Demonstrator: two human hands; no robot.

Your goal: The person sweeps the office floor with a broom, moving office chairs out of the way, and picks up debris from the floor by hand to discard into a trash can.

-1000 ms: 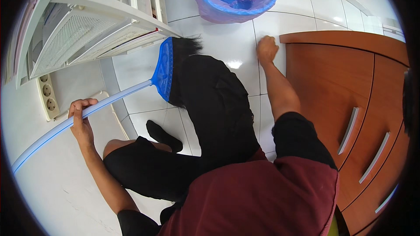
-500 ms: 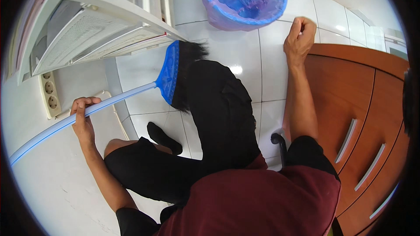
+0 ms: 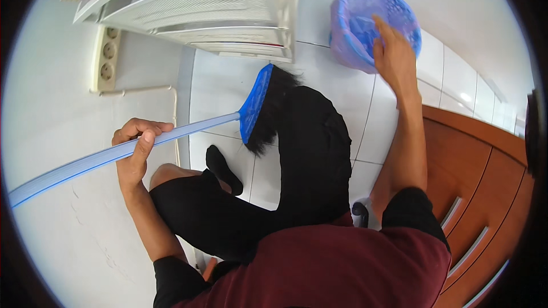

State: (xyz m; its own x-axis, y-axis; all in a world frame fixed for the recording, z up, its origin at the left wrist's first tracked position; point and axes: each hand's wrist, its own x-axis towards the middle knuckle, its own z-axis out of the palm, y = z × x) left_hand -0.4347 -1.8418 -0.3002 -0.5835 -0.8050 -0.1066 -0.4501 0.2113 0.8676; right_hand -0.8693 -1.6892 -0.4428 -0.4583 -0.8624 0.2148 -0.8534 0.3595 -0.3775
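Observation:
My left hand (image 3: 137,142) is closed around the pale blue striped handle of a broom (image 3: 255,102). The broom has a blue head with black bristles, which lie against my black-clad knee. Over the near rim of a blue bin (image 3: 341,43) lined with a translucent purplish bag, my right hand (image 3: 398,63) reaches out. Its index finger and thumb are apart, and nothing shows between them. The other fingers are partly hidden.
A white mesh rack (image 3: 211,3) with papers stands at the upper left. Beside it, a socket strip (image 3: 107,60) and a cable run along the white wall. A brown wooden cabinet (image 3: 456,154) borders my right side. White tiles (image 3: 319,74) cover the floor.
My right hand has gone from a closed shape by the cabinet to the bin, and its fingers have spread. My left hand still grips the broom. The view has shifted, moving the rack and bin rightward.

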